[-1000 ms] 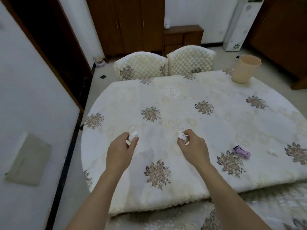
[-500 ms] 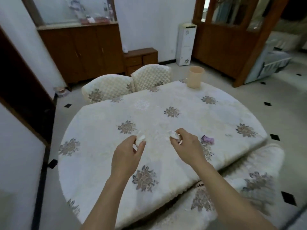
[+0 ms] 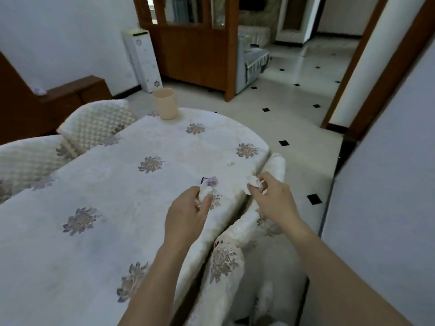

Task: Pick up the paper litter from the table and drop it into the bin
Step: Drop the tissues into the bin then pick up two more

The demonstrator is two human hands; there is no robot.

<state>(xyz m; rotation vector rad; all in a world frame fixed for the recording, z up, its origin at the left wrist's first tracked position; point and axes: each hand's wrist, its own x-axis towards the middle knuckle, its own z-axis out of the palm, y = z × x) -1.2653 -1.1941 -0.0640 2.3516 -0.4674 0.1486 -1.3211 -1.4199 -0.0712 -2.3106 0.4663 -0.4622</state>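
Head, paper wads in hands (one each)

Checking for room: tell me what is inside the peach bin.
Only the peach bin rim and a strip of its upper inner wall show, with no litter visible there. Its own near wall hides the lower interior and bottom, so its contents cannot be told.

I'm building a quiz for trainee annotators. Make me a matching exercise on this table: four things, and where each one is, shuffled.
1 bin
2 purple scrap
3 small white scrap
4 white wad

a pinched in the right hand
b far end of the table
c on the table just beyond the left hand
d loose near the table's edge

Pairs: 1-b, 2-c, 3-d, 4-a.
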